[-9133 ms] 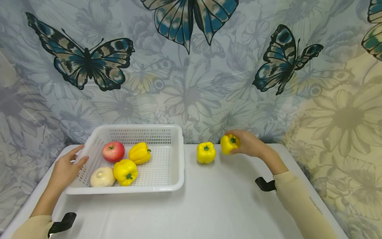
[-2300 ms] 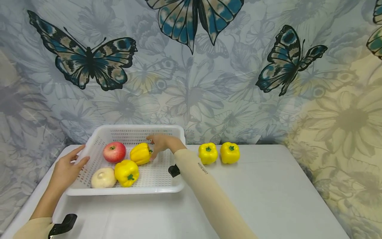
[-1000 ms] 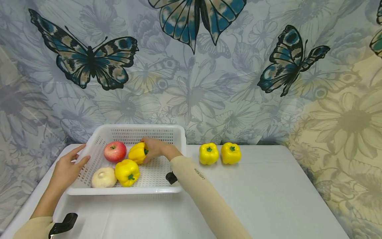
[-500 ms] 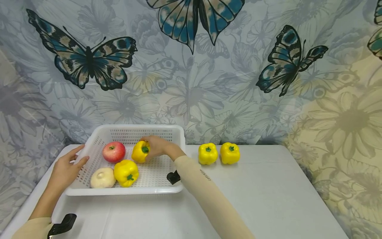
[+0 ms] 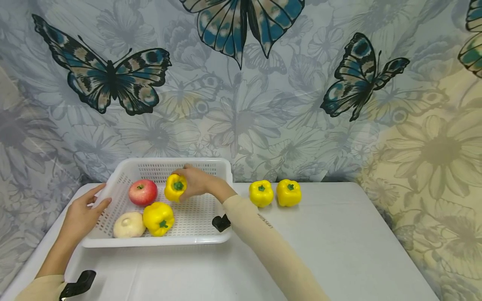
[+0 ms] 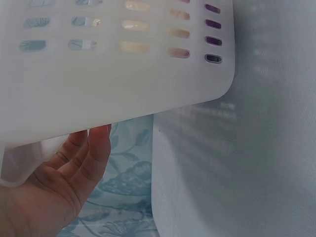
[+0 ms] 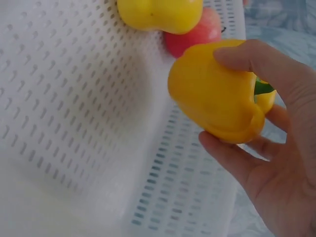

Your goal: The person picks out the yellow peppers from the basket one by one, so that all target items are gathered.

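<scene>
In the head view my right hand (image 5: 198, 182) holds a yellow bell pepper (image 5: 174, 190) over the white basket (image 5: 158, 241). The right wrist view shows thumb and fingers around this held pepper (image 7: 212, 91), its green stem turned toward the palm. My left hand (image 5: 80, 213) grips the basket's left rim; in the left wrist view its fingers (image 6: 96, 150) bend up against the rim. Inside the basket lie a red apple (image 5: 143, 192), a second yellow bell pepper (image 5: 158, 218) and a pale round vegetable (image 5: 129, 225), the last two side by side.
Two more yellow bell peppers (image 5: 261, 193) (image 5: 289, 192) stand next to each other on the white table (image 5: 339, 242), right of the basket. A butterfly-patterned cloth (image 5: 241, 117) hangs close behind the table.
Earlier the right hand was at a pepper on the table. It then reached into the basket, took hold of the pepper there, and has raised and turned it stem-forward. The left hand stays put.
</scene>
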Demonstrator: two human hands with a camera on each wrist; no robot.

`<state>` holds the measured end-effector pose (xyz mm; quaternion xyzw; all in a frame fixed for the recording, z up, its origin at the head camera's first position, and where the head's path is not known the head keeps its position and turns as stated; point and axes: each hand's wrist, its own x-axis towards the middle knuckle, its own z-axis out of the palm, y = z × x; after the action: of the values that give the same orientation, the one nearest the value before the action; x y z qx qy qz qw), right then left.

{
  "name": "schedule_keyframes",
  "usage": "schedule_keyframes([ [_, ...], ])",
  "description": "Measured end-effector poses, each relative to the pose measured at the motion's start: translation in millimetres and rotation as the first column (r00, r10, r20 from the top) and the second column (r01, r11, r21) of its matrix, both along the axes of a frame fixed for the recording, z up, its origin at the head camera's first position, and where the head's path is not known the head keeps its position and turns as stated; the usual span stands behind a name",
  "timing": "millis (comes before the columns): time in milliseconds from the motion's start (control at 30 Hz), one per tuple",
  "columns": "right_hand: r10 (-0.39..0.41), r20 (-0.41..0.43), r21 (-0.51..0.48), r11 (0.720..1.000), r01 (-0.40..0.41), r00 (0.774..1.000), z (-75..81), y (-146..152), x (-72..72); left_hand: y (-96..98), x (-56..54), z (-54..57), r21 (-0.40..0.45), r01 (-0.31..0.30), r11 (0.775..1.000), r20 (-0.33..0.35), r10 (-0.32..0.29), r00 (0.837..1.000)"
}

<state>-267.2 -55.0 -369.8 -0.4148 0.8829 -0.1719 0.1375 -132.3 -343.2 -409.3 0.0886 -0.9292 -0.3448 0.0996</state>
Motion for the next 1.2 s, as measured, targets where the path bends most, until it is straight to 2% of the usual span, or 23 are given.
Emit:
schedule_keyframes([
  [333,0.036,-0.022,-0.031,0.999,-0.036,0.999,20.6,3.7,6.5,-1.9,2.1,-3.7,-0.003,-0.010,1.000,0.006,0.010,1.000],
  [633,0.037,-0.077,-0.062,0.997,-0.042,0.996,40.7,9.9,12.5,-1.4,1.9,-4.7,-0.002,-0.013,1.000,0.012,0.013,1.000],
  [767,0.048,-0.084,-0.067,0.996,-0.054,0.995,48.2,19.2,13.5,-0.8,1.2,-5.4,-0.004,-0.011,1.000,0.004,0.011,1.000],
  [1033,0.013,-0.089,-0.094,0.995,-0.021,0.996,55.3,45.7,13.8,-1.0,-1.5,-4.6,-0.009,-0.005,1.000,-0.003,0.005,1.000],
  [1200,0.037,-0.096,-0.111,0.993,-0.048,0.995,57.5,60.4,15.6,-1.5,0.5,-3.6,-0.013,-0.008,1.000,0.000,0.008,1.000],
])
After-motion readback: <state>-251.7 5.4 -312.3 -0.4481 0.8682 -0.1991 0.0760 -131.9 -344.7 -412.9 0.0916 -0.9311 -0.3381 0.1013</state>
